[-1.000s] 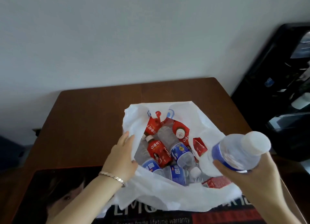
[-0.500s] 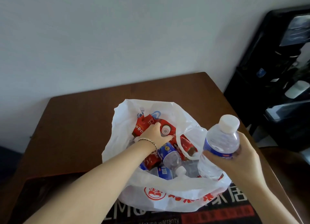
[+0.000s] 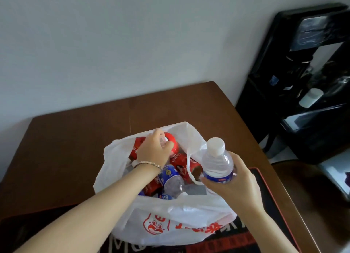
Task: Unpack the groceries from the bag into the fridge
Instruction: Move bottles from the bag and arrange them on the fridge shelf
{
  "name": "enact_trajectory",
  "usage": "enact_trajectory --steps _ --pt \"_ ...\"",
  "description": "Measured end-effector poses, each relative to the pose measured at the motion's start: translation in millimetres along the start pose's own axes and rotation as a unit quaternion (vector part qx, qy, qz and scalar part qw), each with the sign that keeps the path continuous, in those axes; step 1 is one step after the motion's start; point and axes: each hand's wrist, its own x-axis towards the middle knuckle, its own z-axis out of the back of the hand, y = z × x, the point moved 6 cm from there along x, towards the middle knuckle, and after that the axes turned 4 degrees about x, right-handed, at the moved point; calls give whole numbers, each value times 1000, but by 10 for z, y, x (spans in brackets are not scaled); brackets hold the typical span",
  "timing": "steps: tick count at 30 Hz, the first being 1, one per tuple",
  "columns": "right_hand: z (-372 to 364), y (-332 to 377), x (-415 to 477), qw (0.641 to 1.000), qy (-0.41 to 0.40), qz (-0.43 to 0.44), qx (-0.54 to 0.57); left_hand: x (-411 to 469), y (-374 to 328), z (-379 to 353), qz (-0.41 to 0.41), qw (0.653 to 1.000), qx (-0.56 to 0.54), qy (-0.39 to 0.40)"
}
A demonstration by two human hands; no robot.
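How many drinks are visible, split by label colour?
Blue-label water bottles: 3. That is the held water bottle in the right hand, plus two in the bag.
Red-label drinks: 4, all in the bag.
Total: 7 visible; more may be hidden deeper.

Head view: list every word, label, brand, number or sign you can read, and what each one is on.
Nothing reads in full.
White plastic bag: red cartoon face logo and large red characters, cut off, unreadable.
Black mat under the bag: pale capitals, perhaps "M", mostly hidden.
Water bottle in the right hand: blue label, print too small.
Red drink packs in the bag: white script, blurred.
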Motion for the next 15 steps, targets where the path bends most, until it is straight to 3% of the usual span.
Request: enact_trajectory --steps 5,10,15 --pt "26 -149 -109 1000 16 -16 -5 -315 -137 813 -104 987 15 -121" --pt "-5 -41 -192 1000 19 1 -13 -663 -73 1088 -164 981 -24 -99" --pt "145 302 -408 996 -80 30 22 -779 4 1277 -211 971 -83 -76"
